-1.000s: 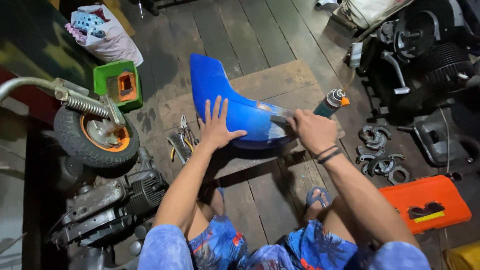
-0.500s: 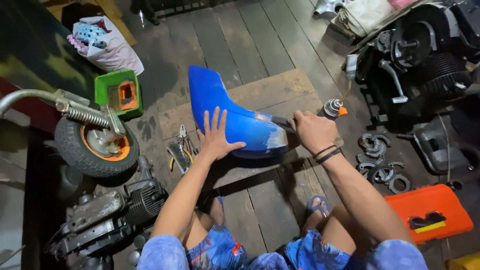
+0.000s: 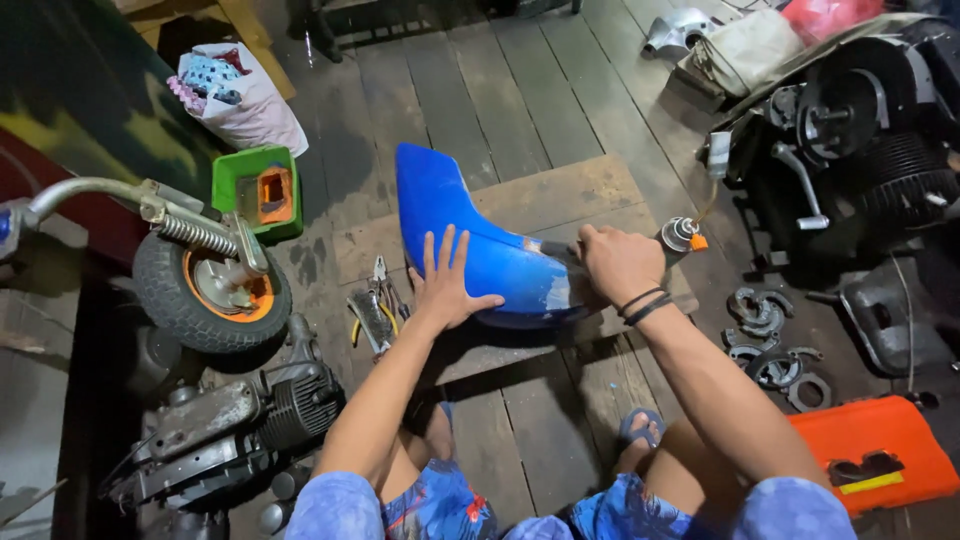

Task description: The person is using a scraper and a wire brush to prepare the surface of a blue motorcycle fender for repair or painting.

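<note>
The left hand [image 3: 447,283] lies flat with its fingers spread on the blue scooter body panel [image 3: 470,245], pressing it down on the wooden board [image 3: 590,195] that rests on the plank floor. The right hand [image 3: 617,262] is closed around a tool pressed to the panel's right end, where the blue paint is worn to bare grey; what kind of tool it is cannot be told. Set against the view a second ago, the left hand has slid a little toward the panel's near edge, the right hand stays clenched at the same end, and the small grey can with an orange cap [image 3: 681,235] now shows just past the right knuckles, less hidden than before. Counted: one blue panel, one board, one can, two black bands on the right wrist [image 3: 643,303]. To the left sit one small wheel with an orange rim [image 3: 212,290], one green tray [image 3: 256,190] and one engine block [image 3: 235,415], with a set of pliers [image 3: 375,305] beside the left hand. To the right lie one orange case [image 3: 880,450] and a cluster of metal rings [image 3: 770,345].
</note>
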